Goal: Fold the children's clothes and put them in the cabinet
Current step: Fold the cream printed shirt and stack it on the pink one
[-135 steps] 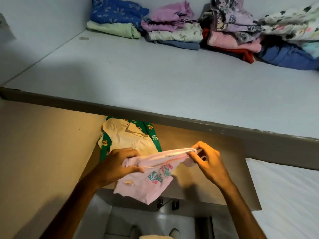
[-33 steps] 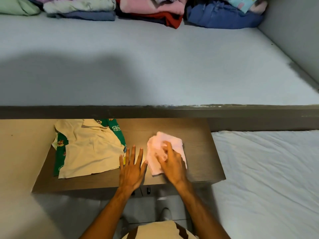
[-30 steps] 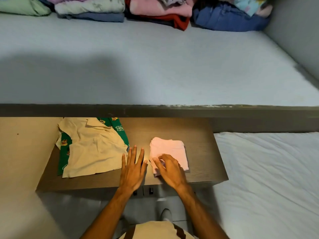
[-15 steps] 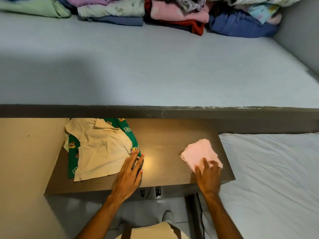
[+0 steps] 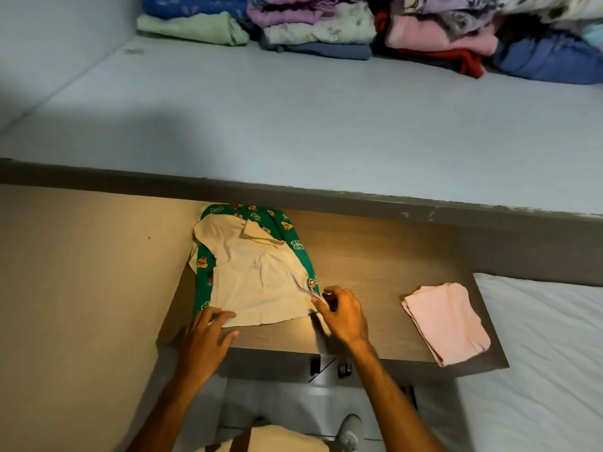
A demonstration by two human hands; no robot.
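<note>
Already one folded pale pink garment [image 5: 447, 322] lies at the wooden desk's [image 5: 375, 256] four o'clock, while the left hand [image 5: 205, 340] spreads open and the right hand [image 5: 342, 313] pinches the unfolded beige collared shirt's [image 5: 257, 278] hem, cabinet stowing remaining.

Head-worn view, facing forward and down, close above desk [image 5: 375, 256]

Setting: a home bedroom. Evidence: a white-sheeted mattress [image 5: 538, 370] at 4 o'clock, a small wooden table [image 5: 375, 262] at center, and at 12 o'clock a wide shelf [image 5: 293, 125] carrying folded stacks of children's clothes [image 5: 326, 27] along its back wall.
</note>
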